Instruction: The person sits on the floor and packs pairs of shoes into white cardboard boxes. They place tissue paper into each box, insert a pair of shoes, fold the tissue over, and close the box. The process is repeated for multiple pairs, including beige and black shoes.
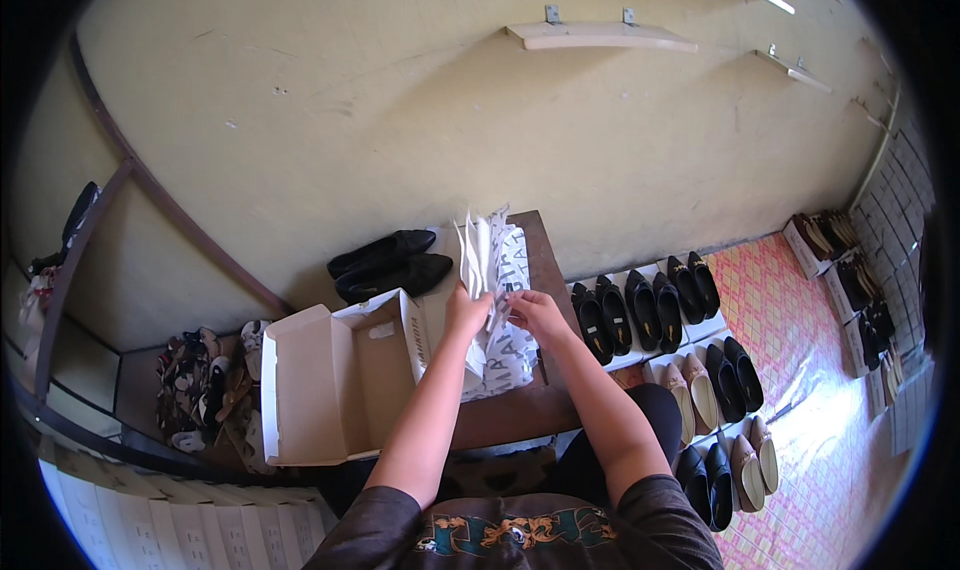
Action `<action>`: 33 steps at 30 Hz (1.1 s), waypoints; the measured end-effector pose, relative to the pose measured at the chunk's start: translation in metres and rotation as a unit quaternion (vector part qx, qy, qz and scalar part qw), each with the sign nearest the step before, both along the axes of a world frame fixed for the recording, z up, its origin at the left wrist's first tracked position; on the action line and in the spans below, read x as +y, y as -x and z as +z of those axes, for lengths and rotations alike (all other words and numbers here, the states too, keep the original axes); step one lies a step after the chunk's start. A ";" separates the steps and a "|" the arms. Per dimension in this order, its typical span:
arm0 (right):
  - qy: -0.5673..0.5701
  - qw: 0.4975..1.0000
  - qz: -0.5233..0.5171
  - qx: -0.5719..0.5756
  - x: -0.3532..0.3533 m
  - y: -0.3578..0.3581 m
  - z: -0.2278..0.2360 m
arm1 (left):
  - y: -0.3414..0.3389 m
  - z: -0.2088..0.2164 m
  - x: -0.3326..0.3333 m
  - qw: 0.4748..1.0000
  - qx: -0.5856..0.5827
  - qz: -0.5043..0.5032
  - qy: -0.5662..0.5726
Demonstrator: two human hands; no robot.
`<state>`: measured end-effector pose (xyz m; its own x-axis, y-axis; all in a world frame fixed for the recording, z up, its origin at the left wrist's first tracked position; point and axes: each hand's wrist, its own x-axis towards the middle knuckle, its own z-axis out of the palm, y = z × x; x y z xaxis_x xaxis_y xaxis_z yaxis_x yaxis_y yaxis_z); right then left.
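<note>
My left hand [468, 312] is closed around several upright white paper pieces [474, 257], which look like folded sheets or thin card. Beside them, white tissue paper [514, 260] with dark print stands and drapes over the table, crumpled at its lower part. My right hand [538, 317] pinches the near edge of this tissue paper, thumb and fingertips together. Left of my hands, a white shoe box [300, 370] lies open, its brown inside facing up. A pair of black flat shoes [393, 275] rests behind the box, close to the wall.
The dark wooden table [527, 407] extends under my hands. To the right, several pairs of black and beige flats [655, 310] stand on white boxes over a pink patterned floor [790, 390]. A pile of shoes [205, 385] lies at left. Shelves [600, 37] hang on the wall.
</note>
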<state>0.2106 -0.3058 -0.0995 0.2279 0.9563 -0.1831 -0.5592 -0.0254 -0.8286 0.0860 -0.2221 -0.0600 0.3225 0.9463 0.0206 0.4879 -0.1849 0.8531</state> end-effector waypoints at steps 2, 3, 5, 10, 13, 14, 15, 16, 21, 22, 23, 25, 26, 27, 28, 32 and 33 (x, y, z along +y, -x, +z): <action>0.048 0.995 -0.029 -0.082 0.004 0.000 0.001 | 0.008 -0.004 0.005 1.000 0.009 0.017 0.005; 0.071 0.989 -0.042 -0.122 0.006 0.002 0.002 | 0.013 -0.007 0.011 0.999 0.037 0.027 -0.010; 0.073 0.958 -0.071 -0.269 0.005 -0.002 -0.004 | 0.022 -0.003 0.007 0.999 -0.008 0.036 -0.003; 0.062 0.929 -0.102 -0.351 0.001 -0.004 -0.010 | 0.027 0.008 0.002 0.999 0.016 0.036 -0.003; 0.099 0.898 -0.087 -0.419 0.001 0.001 -0.010 | 0.029 0.001 0.007 0.999 0.029 0.036 -0.022; 0.119 0.884 -0.060 -0.448 0.000 0.000 -0.009 | 0.028 0.002 0.007 0.999 0.018 0.031 -0.006; 0.139 0.868 -0.034 -0.475 0.000 0.000 -0.008 | 0.026 0.002 0.006 1.000 0.006 0.025 0.009; 0.127 0.875 -0.041 -0.466 0.000 0.000 -0.010 | 0.025 0.003 0.005 0.999 -0.006 0.020 0.025; 0.105 0.882 -0.031 -0.458 0.001 0.003 -0.003 | 0.013 0.003 -0.010 0.998 -0.052 -0.028 0.005; 0.080 0.889 -0.054 -0.448 0.002 0.002 -0.007 | 0.006 0.007 -0.016 0.998 -0.050 -0.038 -0.003; 0.053 0.895 -0.074 -0.437 0.004 0.006 -0.010 | 0.002 0.008 -0.020 0.999 -0.010 -0.031 -0.038; 0.042 0.896 -0.076 -0.436 0.004 0.004 -0.014 | -0.006 0.008 -0.027 0.998 -0.002 -0.031 -0.045; 0.058 0.892 -0.055 -0.445 0.003 0.004 -0.008 | -0.007 0.007 -0.029 0.998 0.002 -0.030 -0.048; 0.073 0.887 -0.035 -0.454 0.002 0.004 -0.005 | -0.009 0.001 -0.027 0.999 0.007 -0.030 -0.038; 0.072 0.887 -0.038 -0.455 0.002 0.004 -0.006 | -0.010 -0.001 -0.026 0.999 0.020 -0.026 -0.038; 0.089 0.870 -0.036 -0.483 -0.002 0.003 0.003 | -0.016 -0.012 -0.020 0.998 0.051 -0.015 -0.037; 0.100 0.862 -0.030 -0.495 -0.003 0.004 0.007 | -0.017 -0.014 -0.019 0.998 0.055 -0.012 -0.036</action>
<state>0.2066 -0.3086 -0.0921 0.4145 0.9096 -0.0295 0.4156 -0.2180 -0.8831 0.1030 -0.2407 -0.0743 0.3497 0.9354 0.0515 0.5718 -0.2567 0.7792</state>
